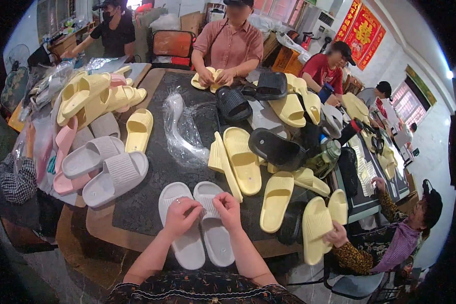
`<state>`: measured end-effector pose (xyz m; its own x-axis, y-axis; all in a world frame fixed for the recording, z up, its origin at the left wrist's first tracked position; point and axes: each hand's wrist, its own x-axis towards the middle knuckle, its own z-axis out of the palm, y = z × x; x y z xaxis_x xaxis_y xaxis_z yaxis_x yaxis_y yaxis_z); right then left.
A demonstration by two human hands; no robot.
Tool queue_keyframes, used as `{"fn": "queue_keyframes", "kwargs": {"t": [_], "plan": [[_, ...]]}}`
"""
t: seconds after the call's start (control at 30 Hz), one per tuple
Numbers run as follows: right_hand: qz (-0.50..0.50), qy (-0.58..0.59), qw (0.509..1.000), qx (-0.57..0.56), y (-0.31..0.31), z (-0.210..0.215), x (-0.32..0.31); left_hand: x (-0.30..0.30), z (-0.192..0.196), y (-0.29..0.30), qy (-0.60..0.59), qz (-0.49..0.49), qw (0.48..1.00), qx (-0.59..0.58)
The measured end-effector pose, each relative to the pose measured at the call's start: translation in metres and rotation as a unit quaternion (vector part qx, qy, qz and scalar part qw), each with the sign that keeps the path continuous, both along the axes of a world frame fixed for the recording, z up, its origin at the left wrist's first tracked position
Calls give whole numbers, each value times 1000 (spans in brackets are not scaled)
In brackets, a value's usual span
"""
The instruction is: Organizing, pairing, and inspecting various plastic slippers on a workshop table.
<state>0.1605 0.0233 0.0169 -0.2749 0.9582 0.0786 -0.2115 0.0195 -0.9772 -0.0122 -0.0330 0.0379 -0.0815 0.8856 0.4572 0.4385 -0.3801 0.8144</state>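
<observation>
Side by side at the near table edge lie two grey slippers, a left one and a right one, toes pointing away from me. My left hand rests over the left slipper's strap, fingers curled in a pinch toward the middle. Over the right slipper's strap, my right hand also pinches with thumb and fingers. Whatever lies between either set of fingertips is too small to make out. Just beyond sit a yellow slipper and another one tipped on its side.
Crumpled clear plastic lies ahead. Grey slippers and a yellow slipper pile crowd the left. Black slippers and a green bottle stand right. A co-worker's hand holds yellow slippers; another person works opposite.
</observation>
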Motion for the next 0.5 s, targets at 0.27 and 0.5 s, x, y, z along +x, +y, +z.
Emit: {"fn": "queue_keyframes", "kwargs": {"t": [0.27,0.5], "plan": [[-3,-15,1000,-22,-1,2,0,-3,4,3,-7,-20,999,-28],[-17,-33,999,-12,-1,2,-8,-8,7,2,-1,-12,1000,-17]]}}
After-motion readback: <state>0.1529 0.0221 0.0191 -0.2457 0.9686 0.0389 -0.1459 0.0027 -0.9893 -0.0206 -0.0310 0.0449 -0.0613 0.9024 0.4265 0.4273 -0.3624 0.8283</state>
